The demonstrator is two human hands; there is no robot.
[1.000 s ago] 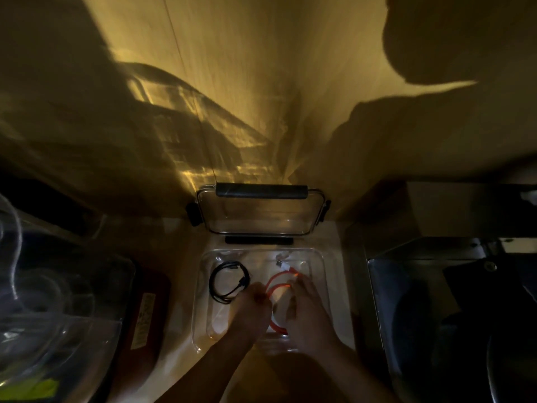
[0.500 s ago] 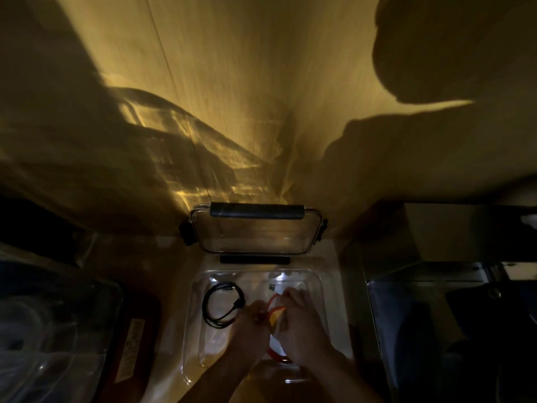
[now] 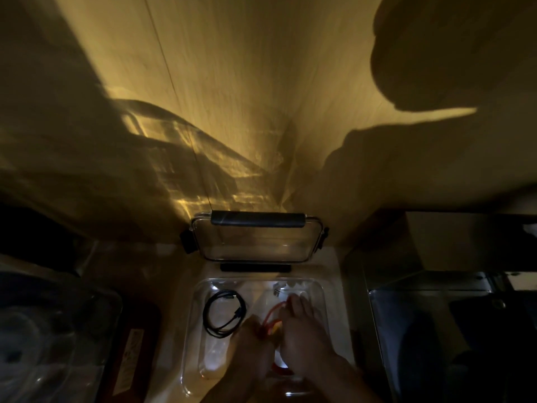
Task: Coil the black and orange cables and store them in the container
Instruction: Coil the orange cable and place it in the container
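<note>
Dim, warm side light. Clear plastic container (image 3: pixel 319 289) sits open on the desk (image 3: pixel 340 330); its clear lid (image 3: pixel 255 242) with a dark handle leans upright against the wall behind it. Black cable (image 3: pixel 224 314) lies coiled in the container's left half. Both hands are inside the right half, side by side. Left hand (image 3: pixel 251 341) has its grip curled and clamped on the orange cable (image 3: pixel 268 318) loop. Right hand (image 3: pixel 302 333) pinches the same cable, fingers (image 3: pixel 296 303) extended over it. An orange segment shows below the hands.
</note>
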